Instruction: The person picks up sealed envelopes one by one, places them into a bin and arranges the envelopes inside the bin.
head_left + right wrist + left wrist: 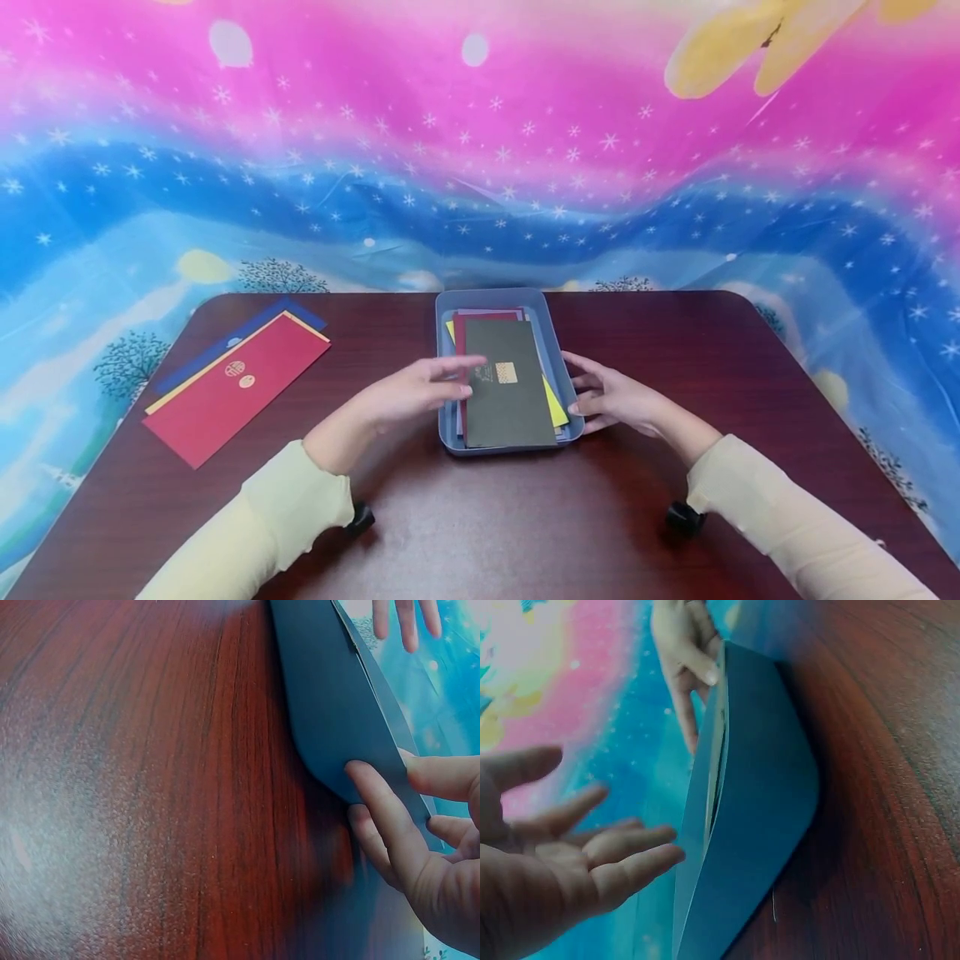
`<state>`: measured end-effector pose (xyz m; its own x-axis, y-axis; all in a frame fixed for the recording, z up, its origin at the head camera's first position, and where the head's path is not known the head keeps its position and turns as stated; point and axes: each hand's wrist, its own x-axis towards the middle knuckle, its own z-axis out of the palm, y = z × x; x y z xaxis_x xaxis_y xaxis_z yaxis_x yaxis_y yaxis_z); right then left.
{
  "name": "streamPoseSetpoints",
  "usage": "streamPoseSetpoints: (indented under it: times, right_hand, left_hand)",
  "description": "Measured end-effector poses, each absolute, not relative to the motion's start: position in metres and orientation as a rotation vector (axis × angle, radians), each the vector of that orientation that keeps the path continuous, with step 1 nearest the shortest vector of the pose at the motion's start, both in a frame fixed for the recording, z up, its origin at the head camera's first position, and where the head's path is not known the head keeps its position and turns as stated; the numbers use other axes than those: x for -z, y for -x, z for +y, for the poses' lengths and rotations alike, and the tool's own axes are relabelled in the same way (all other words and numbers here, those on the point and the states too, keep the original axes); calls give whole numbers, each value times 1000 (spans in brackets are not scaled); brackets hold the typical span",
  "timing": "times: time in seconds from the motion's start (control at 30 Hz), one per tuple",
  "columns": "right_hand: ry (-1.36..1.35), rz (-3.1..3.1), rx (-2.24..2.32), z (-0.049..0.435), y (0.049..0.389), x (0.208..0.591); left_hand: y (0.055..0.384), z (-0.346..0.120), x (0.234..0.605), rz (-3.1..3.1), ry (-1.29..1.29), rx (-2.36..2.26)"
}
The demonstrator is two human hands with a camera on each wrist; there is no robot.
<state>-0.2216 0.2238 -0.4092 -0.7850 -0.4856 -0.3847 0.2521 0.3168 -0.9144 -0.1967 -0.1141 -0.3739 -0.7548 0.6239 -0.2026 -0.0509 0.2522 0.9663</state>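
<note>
A shallow blue-grey plastic tray [564,358] stands on the table, holding a loose stack of paper envelopes. Uppermost lies a dark grey-green envelope [510,417] with a small gold patch; red, yellow and pale edges stick out beneath it. My left hand [412,390] is over the tray's left side, fingers extended and apart, with nothing in its grasp. In the left wrist view, its fingers are spread beside the tray's wall. My right hand [618,402] holds the tray's right side near the front corner, thumb and fingers at the rim and outer wall [337,712].
On the left of the dark wooden table [615,517], a red envelope [247,392] overlaps a yellow one, with a blue envelope [302,312] behind them. A pink and blue patterned cloth [480,167] hangs beyond the table's far edge.
</note>
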Motion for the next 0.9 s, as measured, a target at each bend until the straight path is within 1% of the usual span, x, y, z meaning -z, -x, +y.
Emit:
streamPoseSetpoints:
  times: [0.1,0.17,0.27,0.4,0.6,0.9]
  right_hand:
    - [207,1967,1525,224,221,409]
    - [203,1969,1524,224,221,409]
    - [197,1973,1522,223,221,410]
    - [197,1976,1516,223,221,410]
    - [199,1974,1510,223,222,409]
    - [198,1978,1504,223,222,409]
  left_hand:
    - [190,-106,372,2131,-769,-1216]
    - [185,-99,372,2209,-884,-1012]
    - [178,-88,376,2310,-961,-760]
    - [173,-79,381,2417,-980,-549]
    - [172,-75,384,2475,-954,-495]
    - [182,-80,380,2481,-946,-680]
